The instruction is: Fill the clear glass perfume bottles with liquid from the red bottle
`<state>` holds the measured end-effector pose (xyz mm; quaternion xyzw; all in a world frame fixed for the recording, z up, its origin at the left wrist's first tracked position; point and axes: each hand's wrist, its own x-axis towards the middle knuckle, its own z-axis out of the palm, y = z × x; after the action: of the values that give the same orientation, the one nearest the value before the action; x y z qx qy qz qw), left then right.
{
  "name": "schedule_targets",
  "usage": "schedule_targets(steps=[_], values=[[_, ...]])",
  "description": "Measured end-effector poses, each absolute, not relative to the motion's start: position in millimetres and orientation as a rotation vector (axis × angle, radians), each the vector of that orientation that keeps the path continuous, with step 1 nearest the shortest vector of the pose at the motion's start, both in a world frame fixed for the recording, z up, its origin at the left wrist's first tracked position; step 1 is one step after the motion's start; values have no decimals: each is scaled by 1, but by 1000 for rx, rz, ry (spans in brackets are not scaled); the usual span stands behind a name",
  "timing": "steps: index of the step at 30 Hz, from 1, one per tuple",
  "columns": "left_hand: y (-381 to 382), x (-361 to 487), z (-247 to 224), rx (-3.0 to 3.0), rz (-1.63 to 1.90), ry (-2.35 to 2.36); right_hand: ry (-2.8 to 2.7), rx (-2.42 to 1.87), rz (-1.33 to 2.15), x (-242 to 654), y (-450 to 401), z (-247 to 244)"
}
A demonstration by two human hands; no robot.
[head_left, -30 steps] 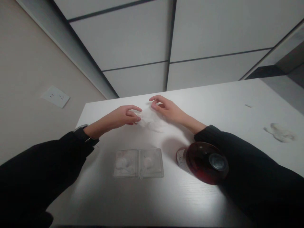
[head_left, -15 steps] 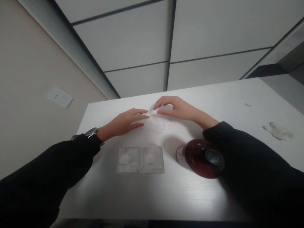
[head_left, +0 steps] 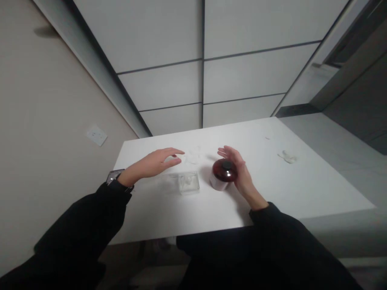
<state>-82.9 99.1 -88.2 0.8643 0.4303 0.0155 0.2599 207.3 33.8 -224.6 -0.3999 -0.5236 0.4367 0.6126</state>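
Note:
A dark red bottle (head_left: 222, 175) with a black cap and a pale label stands upright on the table. My right hand (head_left: 240, 171) is along its far right side with fingers stretched out; whether the palm touches the bottle I cannot tell. My left hand (head_left: 157, 163) hovers over the left part of the table, thumb and fingers apart, holding nothing. Between my hands sits a clear plastic box (head_left: 189, 184) with something whitish inside. Its left half is blurred. Faint white material (head_left: 193, 156), kind unclear, lies just beyond the box.
A crumpled whitish piece (head_left: 288, 157) lies on the right of the white table (head_left: 308, 181), and a small scrap (head_left: 267, 138) lies farther back. White panelled doors (head_left: 242, 76) rise behind the table. The left wall has a socket (head_left: 97, 135).
My hands have moved apart from the white material. The right one has come back to the bottle's side, while the left has drawn away leftward. The camera view has shifted.

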Motion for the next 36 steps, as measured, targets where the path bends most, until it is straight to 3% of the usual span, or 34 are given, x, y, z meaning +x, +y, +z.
schedule_targets(steps=[4,9,18,36], values=[[66,-72,-88,2477,-51,1160,-1212,-966,909,188,15,-234],[34,-68,-119,2655,-106,1322,-1263,-986,1030,178,14,-240],[46,-69,-143,2697,15,1323,-1312,-888,1120,171,20,-237],[28,-60,-122,2503,337,1211,-1348,-856,1199,174,19,-236]])
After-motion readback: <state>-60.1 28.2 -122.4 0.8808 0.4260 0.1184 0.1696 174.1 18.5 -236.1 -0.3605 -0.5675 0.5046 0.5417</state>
